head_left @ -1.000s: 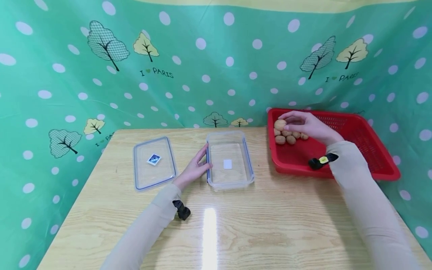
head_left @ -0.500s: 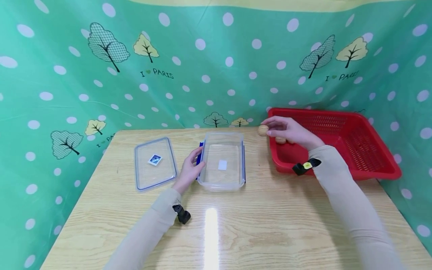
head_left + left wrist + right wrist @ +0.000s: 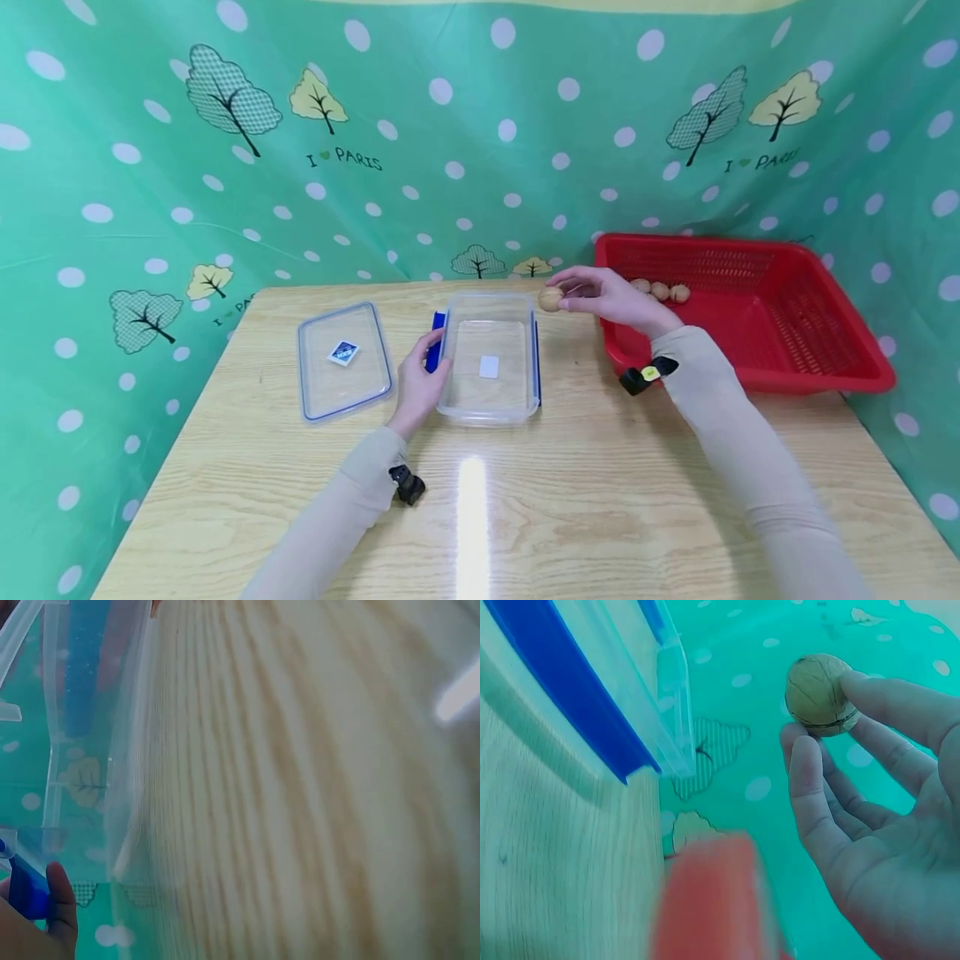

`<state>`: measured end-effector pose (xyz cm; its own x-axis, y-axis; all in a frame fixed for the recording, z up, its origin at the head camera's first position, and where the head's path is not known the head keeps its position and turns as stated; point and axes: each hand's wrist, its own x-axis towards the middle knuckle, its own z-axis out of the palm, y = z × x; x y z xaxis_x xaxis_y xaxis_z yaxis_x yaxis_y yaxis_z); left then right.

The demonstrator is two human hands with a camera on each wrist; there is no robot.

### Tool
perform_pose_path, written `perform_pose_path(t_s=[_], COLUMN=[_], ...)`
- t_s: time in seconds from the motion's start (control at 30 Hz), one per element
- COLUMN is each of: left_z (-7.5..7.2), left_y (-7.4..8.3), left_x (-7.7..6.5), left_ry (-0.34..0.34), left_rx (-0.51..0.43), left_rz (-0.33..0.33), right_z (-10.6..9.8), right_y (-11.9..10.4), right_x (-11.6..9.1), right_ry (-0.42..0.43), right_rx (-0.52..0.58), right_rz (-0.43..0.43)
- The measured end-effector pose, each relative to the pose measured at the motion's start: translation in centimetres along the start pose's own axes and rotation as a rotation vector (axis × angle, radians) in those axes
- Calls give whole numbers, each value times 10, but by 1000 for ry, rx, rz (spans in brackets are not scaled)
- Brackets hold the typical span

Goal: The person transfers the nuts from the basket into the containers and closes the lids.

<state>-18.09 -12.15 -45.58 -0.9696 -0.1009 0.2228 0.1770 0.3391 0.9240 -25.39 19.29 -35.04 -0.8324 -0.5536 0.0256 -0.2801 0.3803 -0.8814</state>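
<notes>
My right hand (image 3: 615,302) pinches a walnut (image 3: 551,299) between thumb and fingers, in the air just right of the food container's far corner. In the right wrist view the walnut (image 3: 819,691) sits at the fingertips. The clear plastic food container (image 3: 487,414) stands lidless on the table, with nothing inside but a white square label showing at its base. At its left side my left hand (image 3: 422,379) grips the edge, thumb at the rim and fingers by a blue latch (image 3: 433,354). The left wrist view shows that blue latch (image 3: 28,889) beside the fingers.
A red plastic basket (image 3: 817,325) stands at the right, with several walnuts (image 3: 660,291) near its far left corner. The container's lid (image 3: 345,390), blue-edged with a sticker, lies flat to the left. A green patterned curtain (image 3: 420,133) hangs behind the wooden table (image 3: 600,483).
My right hand has lifted the walnut out of the red basket and carried it left to beside the container. The container has shifted slightly left with my left hand on it.
</notes>
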Motion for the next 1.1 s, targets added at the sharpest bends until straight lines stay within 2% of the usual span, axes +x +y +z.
perform_pose_path(t_s=[0.23,0.4,0.57,0.87,1.1], left_z=[2,3,2,7,8], left_y=[7,9,9,8,11], left_x=[-3,-5,-7,-5,-4], left_ry=[5,14,13,36,59], left_rx=[98,170,215,159,173], left_rz=[82,71,90,116,67], right_z=[15,27,39,62,71], right_y=[-8,-10,-12,-14,-19], right_x=[9,17,28,45,57], right_ry=[-16,-31,-38,-49,-32], right_rx=[28,57,90,115,106], right_rz=[9,-21,-55,-30,-48])
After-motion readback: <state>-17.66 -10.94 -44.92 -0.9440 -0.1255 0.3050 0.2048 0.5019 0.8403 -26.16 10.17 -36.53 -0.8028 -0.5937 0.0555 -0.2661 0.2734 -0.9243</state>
